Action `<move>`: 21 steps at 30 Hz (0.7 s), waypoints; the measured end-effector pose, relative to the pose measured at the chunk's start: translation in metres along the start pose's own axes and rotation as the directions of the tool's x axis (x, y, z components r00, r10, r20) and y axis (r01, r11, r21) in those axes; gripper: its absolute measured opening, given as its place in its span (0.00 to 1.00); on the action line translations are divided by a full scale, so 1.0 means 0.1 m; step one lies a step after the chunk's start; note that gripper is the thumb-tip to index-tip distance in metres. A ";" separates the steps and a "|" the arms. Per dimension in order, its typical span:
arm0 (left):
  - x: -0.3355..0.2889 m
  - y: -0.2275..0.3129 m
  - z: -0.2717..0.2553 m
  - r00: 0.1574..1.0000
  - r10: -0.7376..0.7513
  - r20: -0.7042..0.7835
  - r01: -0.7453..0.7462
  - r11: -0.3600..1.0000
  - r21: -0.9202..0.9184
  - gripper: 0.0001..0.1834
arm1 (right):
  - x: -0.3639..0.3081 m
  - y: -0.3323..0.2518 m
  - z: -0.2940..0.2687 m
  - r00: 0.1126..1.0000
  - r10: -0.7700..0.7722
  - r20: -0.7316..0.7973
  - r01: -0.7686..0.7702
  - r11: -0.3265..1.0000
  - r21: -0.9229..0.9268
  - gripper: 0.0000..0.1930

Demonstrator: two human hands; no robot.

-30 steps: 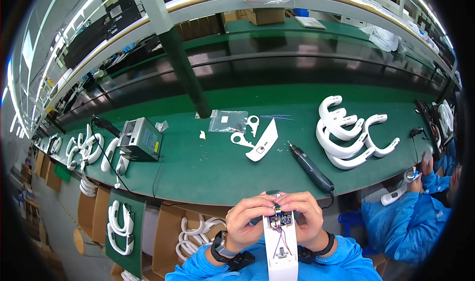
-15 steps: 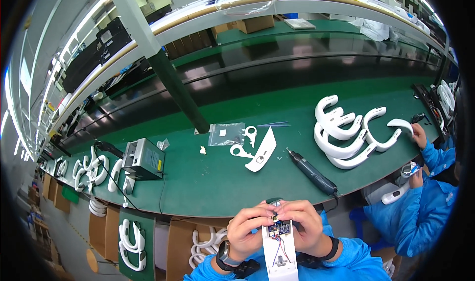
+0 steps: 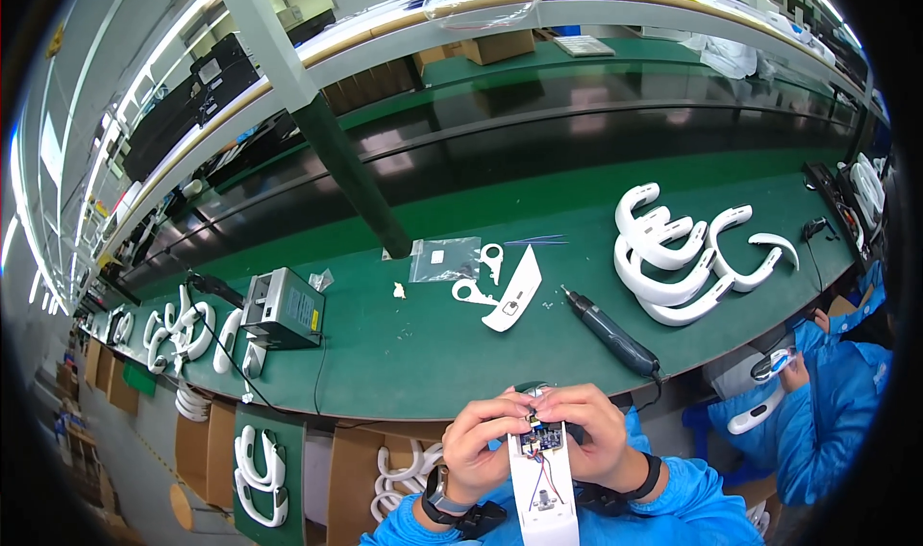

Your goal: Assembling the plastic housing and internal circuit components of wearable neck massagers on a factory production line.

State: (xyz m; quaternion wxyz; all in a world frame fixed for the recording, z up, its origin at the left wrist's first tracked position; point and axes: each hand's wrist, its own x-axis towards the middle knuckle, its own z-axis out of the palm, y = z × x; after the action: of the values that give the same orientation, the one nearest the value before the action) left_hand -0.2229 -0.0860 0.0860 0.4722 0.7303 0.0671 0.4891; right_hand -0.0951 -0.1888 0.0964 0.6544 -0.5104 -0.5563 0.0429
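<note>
Both hands meet at the near edge of the bench around a long white plastic housing (image 3: 544, 493). A dark circuit board (image 3: 541, 438) with thin coloured wires shows in its open face. My left hand (image 3: 484, 437) is closed on the housing's left side, with its fingertips at the board's upper end. From the other side my right hand (image 3: 593, 431) grips it, the fingertips almost touching those of the left. What lies under the fingertips is hidden. Beyond the hands, a white curved cover (image 3: 515, 292) and two white ring-ended parts (image 3: 471, 291) lie on the green bench (image 3: 423, 354).
A dark electric screwdriver (image 3: 612, 335) lies right of the cover. Several white curved housings (image 3: 663, 258) are piled farther right. A grey metal box (image 3: 283, 308) stands at left near a bench post (image 3: 351, 181). At right, a co-worker in a blue sleeve (image 3: 827, 402) holds a part.
My hands stay closed on the housing, with only slight finger movement. The co-worker's hand has drawn back from the white curved piece on the bench at right. The view has shifted slightly.
</note>
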 end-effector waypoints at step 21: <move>0.03 -0.04 -0.02 0.999 -0.039 -0.021 0.039 0.999 -0.003 0.12 | 0.05 0.00 0.03 0.999 0.053 0.012 -0.052 0.996 -0.071 0.17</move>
State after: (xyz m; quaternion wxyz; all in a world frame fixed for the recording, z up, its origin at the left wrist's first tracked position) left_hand -0.2218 -0.0811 0.0848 0.4818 0.7230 0.0858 0.4877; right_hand -0.0955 -0.1839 0.0988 0.6307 -0.5474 -0.5482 0.0440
